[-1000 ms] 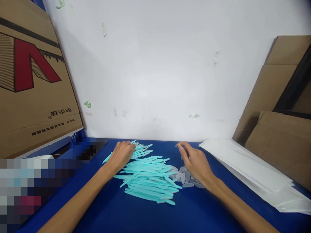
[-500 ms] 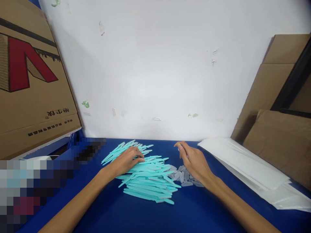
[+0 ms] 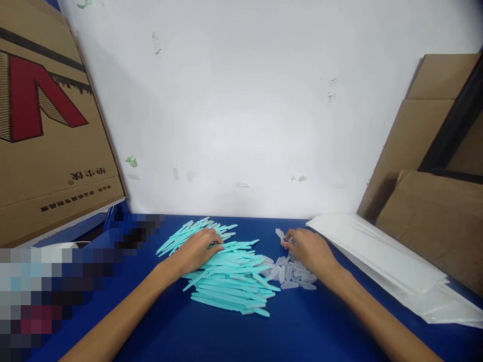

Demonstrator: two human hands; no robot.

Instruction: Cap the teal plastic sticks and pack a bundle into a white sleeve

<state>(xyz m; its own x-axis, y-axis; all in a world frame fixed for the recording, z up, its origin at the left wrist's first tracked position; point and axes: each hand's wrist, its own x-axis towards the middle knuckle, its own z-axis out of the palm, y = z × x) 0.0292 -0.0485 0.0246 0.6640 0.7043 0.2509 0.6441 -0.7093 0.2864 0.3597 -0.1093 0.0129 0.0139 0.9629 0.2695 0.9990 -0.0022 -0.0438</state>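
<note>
Left hand [image 3: 202,248] curls over turquoise sticks [image 3: 230,290] heaped on the blue table [image 3: 211,338]; right hand [image 3: 308,249], fingers bent, is at the translucent pieces [image 3: 289,274] just right of them. Whether either grips any cannot be told.

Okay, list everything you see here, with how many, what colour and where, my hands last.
Strips: many, turquoise, overlapping piles mid-table
Small pieces: many, translucent grey, right of strips
Flat sheets: several, white, table's right side
Printed carton: one, brown with red, left
Cardboard: at least two panels, brown, right
Bar: at least one, black, right
Table: one, blue, below
Wall: one, white with green patches, behind
Pixelated area: one, mixed colours, lower left, contents unclear
Left hand: one, over strips
Right hand: one, at small pieces
</note>
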